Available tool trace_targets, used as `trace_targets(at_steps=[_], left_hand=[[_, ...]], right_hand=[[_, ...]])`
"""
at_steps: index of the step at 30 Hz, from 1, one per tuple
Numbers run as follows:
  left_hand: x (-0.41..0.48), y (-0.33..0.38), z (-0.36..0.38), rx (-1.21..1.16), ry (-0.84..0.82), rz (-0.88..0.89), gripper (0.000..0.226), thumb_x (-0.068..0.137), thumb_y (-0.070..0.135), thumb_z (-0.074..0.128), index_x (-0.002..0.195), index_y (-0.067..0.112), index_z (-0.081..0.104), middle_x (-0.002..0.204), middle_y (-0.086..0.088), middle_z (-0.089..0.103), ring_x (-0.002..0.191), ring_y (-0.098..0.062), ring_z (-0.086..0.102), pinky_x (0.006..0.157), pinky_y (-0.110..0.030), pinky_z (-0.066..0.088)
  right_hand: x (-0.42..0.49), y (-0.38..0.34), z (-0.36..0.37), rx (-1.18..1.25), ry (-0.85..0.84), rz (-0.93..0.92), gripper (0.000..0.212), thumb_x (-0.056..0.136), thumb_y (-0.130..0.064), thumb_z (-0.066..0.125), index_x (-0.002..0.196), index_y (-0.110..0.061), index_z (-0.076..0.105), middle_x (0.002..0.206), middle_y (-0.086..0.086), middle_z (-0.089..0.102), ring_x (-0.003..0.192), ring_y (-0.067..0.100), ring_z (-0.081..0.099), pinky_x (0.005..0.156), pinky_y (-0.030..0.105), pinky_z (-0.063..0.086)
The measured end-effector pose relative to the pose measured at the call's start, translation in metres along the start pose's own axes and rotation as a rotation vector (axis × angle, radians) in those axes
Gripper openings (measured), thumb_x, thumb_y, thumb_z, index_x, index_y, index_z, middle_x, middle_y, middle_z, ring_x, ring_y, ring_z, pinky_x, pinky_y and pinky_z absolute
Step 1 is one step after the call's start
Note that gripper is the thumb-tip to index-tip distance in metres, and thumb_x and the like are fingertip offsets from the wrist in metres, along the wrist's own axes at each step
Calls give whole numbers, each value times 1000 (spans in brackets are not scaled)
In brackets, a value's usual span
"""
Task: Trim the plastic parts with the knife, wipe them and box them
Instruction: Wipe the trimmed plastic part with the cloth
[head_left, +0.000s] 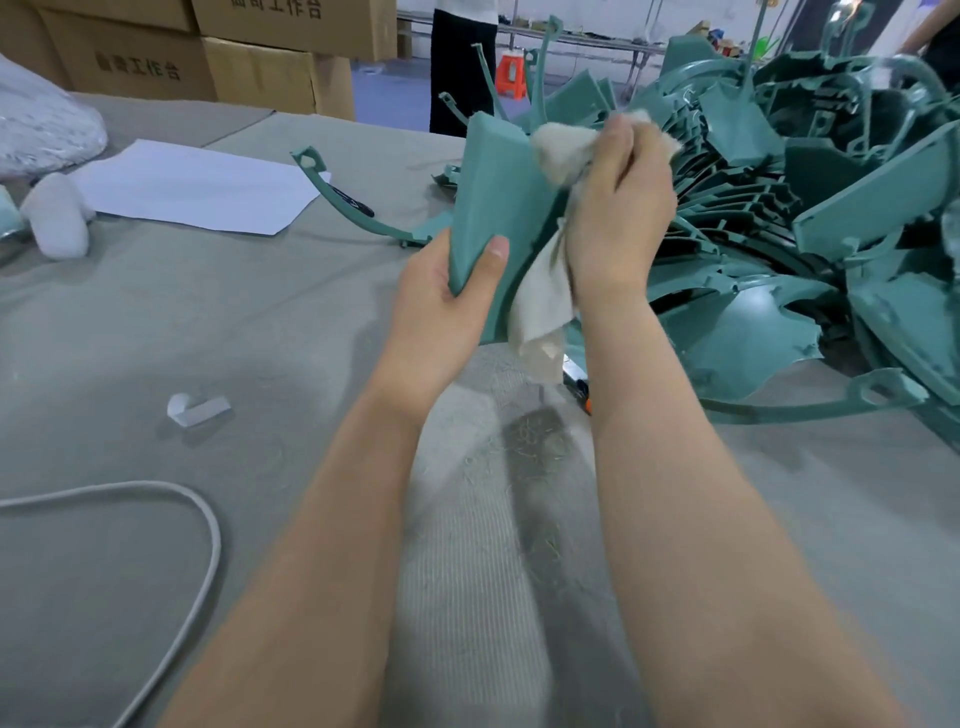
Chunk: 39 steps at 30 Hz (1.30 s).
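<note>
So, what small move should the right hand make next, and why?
Probably slide the cloth down the plastic part: the right hand presses it only near the top edge, while the left hand grips the bottom, holding it steady.

Over the middle of the table (260, 338) the left hand (447, 306) grips the lower end of an upright plastic part (498, 197). The right hand (618, 208), just to its right, presses a rag (540, 306) against it, and the rag's tail hangs between the wrists. Below that tail a knife (582, 387) lies on the table beside the right forearm, with shavings (535, 441) nearer. A pile of plastic parts (805, 218) covers the table's right side. Left of the held part a curved strip (343, 208) reaches onto a sheet of paper (197, 187). Further left sit a foam wad (57, 218) and a bag (41, 124). A cable (202, 519) loops at the near left. Cardboard boxes (208, 62) stand behind the table.
</note>
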<state>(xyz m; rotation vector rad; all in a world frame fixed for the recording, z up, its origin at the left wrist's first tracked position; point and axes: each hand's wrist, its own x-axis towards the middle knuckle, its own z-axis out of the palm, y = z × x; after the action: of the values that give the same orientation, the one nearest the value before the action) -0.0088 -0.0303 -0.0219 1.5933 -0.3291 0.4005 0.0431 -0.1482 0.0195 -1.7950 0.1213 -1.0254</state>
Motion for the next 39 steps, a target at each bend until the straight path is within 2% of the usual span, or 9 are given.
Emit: trace_targets(at_steps=[5, 8, 15, 20, 22, 25, 28, 31, 39], left_hand=[[-1, 6, -8, -65, -60, -9, 10, 98, 22, 53, 94, 27, 61, 102, -1, 66, 98, -18, 63, 94, -37, 48], [-2, 5, -6, 14, -76, 31, 10, 98, 22, 53, 99, 15, 61, 103, -17, 67, 91, -17, 59, 90, -46, 47], [-2, 4, -4, 41, 35, 76, 14, 96, 24, 54, 85, 32, 55, 92, -1, 63, 83, -12, 57, 84, -42, 50], [0, 5, -6, -63, 18, 79, 10, 93, 26, 55, 90, 32, 62, 88, 17, 68, 86, -1, 63, 83, -26, 51], [3, 3, -7, -158, 103, 22, 10, 93, 26, 55, 97, 27, 64, 95, 13, 70, 94, -6, 65, 87, -28, 53], [5, 1, -7, -320, 186, -54, 13, 97, 22, 53, 104, 19, 64, 107, 2, 70, 107, -17, 65, 96, -40, 51], [2, 0, -4, -291, 50, -58, 13, 96, 21, 53, 100, 22, 65, 101, 5, 72, 101, -15, 67, 91, -38, 53], [0, 4, -2, -233, -51, -26, 11, 93, 23, 55, 93, 22, 66, 89, 9, 72, 87, -9, 67, 81, -32, 55], [-1, 8, 7, -115, -12, 2, 25, 87, 35, 54, 90, 10, 59, 87, -7, 56, 81, -15, 50, 76, -38, 45]], right_hand=[[8, -7, -10, 277, 108, 172, 14, 105, -20, 38, 101, -13, 49, 82, -12, 50, 70, -5, 48, 60, 7, 39], [20, 7, -19, -1, -62, 279, 16, 104, -18, 38, 105, -12, 53, 91, -3, 51, 71, 2, 43, 53, 3, 31], [5, 6, -20, -111, -422, -71, 29, 102, -19, 44, 120, -9, 64, 107, -1, 66, 99, 10, 57, 84, 22, 42], [23, 13, -30, 384, 227, 430, 19, 101, -9, 45, 96, -7, 63, 88, 4, 65, 76, 12, 59, 69, 24, 51], [24, 13, -40, 509, 390, 399, 22, 102, -9, 43, 91, -3, 61, 77, 1, 62, 61, 3, 58, 59, 16, 47], [-3, 9, -38, 269, 128, 233, 29, 106, -24, 34, 98, -11, 59, 81, -9, 58, 60, -15, 53, 57, 3, 39], [-38, 14, -18, -33, -305, 113, 38, 107, -33, 28, 132, -16, 51, 127, 4, 61, 117, -1, 53, 87, 10, 37], [-45, 23, -12, -184, -132, 75, 39, 107, -31, 27, 123, -6, 51, 117, 18, 62, 108, 36, 55, 75, 36, 32], [-12, 20, -19, 13, -118, 486, 64, 105, -48, 18, 90, -7, 65, 104, 12, 66, 101, 28, 59, 86, 33, 44]])
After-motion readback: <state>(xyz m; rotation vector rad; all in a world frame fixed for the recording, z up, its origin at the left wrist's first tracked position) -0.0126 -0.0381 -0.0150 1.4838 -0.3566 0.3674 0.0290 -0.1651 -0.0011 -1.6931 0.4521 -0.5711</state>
